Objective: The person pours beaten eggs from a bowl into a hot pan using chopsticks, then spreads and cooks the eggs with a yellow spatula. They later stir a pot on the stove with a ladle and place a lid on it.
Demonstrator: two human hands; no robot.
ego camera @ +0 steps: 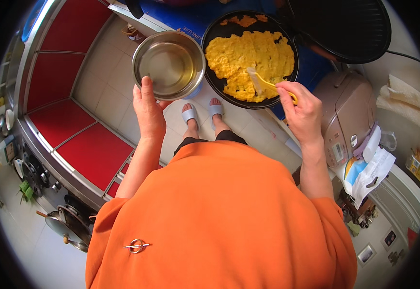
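Observation:
My left hand (148,112) grips the near rim of a round stainless steel bowl (168,65), thumb on the inside edge. A shallow layer of clear yellowish liquid, likely oil, lies in the bowl. In my right hand (301,110) is a basting brush with a yellow handle (267,85). Its pale bristles touch the top of a yellow egg pancake (249,59). The pancake covers most of a round black electric griddle (296,72), with a few browned scraps near the far rim. The griddle's ridged black lid (343,29) stands open on the right.
A blue surface (313,68) lies under the griddle. Close to my right arm are a brown rice cooker (351,104) and a plastic packet (369,173). Red cabinets (90,155) line the left, below a counter with a lidded pan (65,224). My slippered feet are on the tiled floor (110,77).

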